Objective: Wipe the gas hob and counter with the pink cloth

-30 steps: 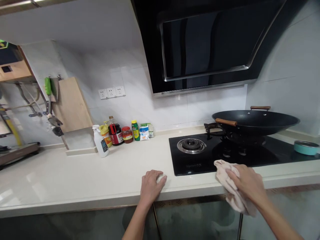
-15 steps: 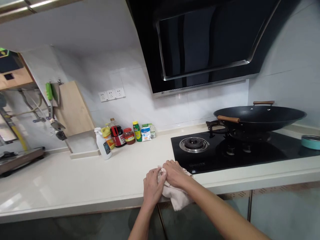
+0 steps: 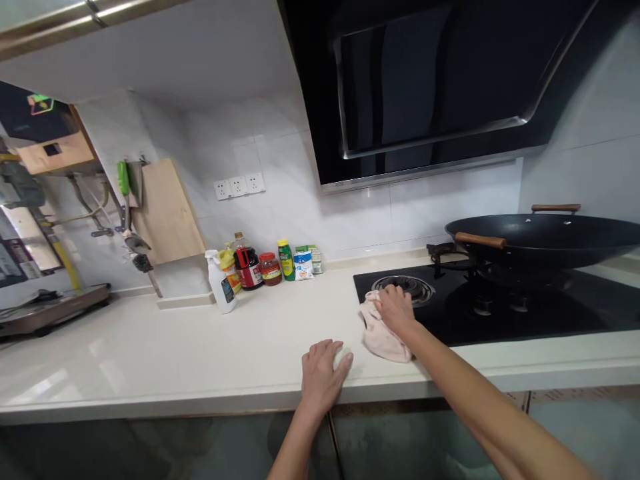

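Observation:
A pale pink cloth (image 3: 385, 337) is bunched under my right hand (image 3: 396, 308), whose fingers are closed on it. It lies across the left edge of the black gas stove (image 3: 450, 330) and the white countertop (image 3: 270, 327), just in front of the left burner (image 3: 413, 291). My left hand (image 3: 323, 370) rests near the counter's front edge, to the left of the cloth. Its fingers are apart and hold nothing.
A large black wok (image 3: 550, 243) sits on the stove's right side beneath the range hood (image 3: 400, 100). Along the wall stand a white spray bottle (image 3: 220, 283), a sauce bottle (image 3: 247, 267), a red-lidded jar (image 3: 271, 270) and several other seasonings. A cutting board (image 3: 167, 213) hangs at left.
My right hand has moved forward with the cloth, from the counter's front edge toward the left burner. My left hand has come off the cloth. The view has turned slightly left.

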A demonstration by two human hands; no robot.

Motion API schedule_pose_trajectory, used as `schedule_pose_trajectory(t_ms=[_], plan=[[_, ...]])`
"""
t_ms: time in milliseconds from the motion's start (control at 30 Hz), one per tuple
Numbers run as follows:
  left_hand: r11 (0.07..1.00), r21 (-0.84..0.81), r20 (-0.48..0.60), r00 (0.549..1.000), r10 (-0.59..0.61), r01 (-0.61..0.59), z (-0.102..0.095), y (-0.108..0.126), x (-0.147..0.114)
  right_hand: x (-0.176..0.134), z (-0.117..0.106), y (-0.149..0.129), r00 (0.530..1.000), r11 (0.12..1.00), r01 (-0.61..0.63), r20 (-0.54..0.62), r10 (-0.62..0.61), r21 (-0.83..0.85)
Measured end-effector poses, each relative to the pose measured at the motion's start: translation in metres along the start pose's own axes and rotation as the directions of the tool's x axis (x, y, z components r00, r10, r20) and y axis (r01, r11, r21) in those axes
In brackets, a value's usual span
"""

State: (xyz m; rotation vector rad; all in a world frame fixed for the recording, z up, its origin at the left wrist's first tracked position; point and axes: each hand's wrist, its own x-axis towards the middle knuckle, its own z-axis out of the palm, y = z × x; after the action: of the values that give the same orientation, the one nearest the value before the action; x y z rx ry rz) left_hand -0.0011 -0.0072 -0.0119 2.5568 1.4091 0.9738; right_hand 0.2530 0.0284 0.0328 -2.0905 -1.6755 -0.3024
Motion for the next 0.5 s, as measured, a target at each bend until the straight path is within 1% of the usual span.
schedule_pose_trajectory(t_ms=[33, 100, 133, 200, 233, 300, 367, 433, 500], plan=[[1.0, -0.026, 0.002, 1.0, 0.003, -0.003, 0.0, 0.0, 0.0, -0.002, -0.002, 0.01, 1.0, 1.0, -0.006, 0.017, 0.006, 0.0], [0.996, -0.09, 0.01, 1.0, 0.002, -0.002, 0.002, -0.002, 0.001, -0.012, -0.007, 0.024, 0.994, 0.999, 0.028, 0.102, -0.032, 0.037], [0.992, -0.124, 0.018, 1.0, -0.008, 0.01, 0.003, -0.003, 0.002, -0.019, -0.009, 0.029, 0.985, 0.995, 0.066, 0.158, -0.077, 0.073], [0.98, -0.191, 0.046, 0.998, -0.046, 0.054, 0.004, -0.006, 0.008, -0.037, -0.013, 0.028, 0.949, 0.973, 0.166, 0.243, -0.201, 0.158], [0.97, -0.231, 0.066, 0.996, -0.068, 0.081, 0.004, -0.006, 0.012, -0.048, -0.015, 0.023, 0.927, 0.955, 0.222, 0.263, -0.269, 0.195], [0.938, -0.324, 0.091, 0.991, -0.097, 0.122, 0.0, -0.006, 0.027, -0.067, -0.018, 0.006, 0.879, 0.909, 0.332, 0.267, -0.394, 0.251], [0.908, -0.401, 0.086, 0.992, -0.095, 0.122, -0.008, -0.004, 0.047, -0.081, -0.02, -0.016, 0.83, 0.856, 0.423, 0.25, -0.498, 0.298], [0.904, -0.417, 0.059, 0.995, -0.077, 0.095, -0.016, -0.003, 0.073, -0.085, -0.02, -0.037, 0.787, 0.807, 0.48, 0.238, -0.569, 0.345], [0.919, -0.387, 0.036, 0.997, -0.068, 0.077, -0.022, -0.004, 0.1, -0.08, -0.017, -0.052, 0.758, 0.769, 0.514, 0.219, -0.614, 0.379]])
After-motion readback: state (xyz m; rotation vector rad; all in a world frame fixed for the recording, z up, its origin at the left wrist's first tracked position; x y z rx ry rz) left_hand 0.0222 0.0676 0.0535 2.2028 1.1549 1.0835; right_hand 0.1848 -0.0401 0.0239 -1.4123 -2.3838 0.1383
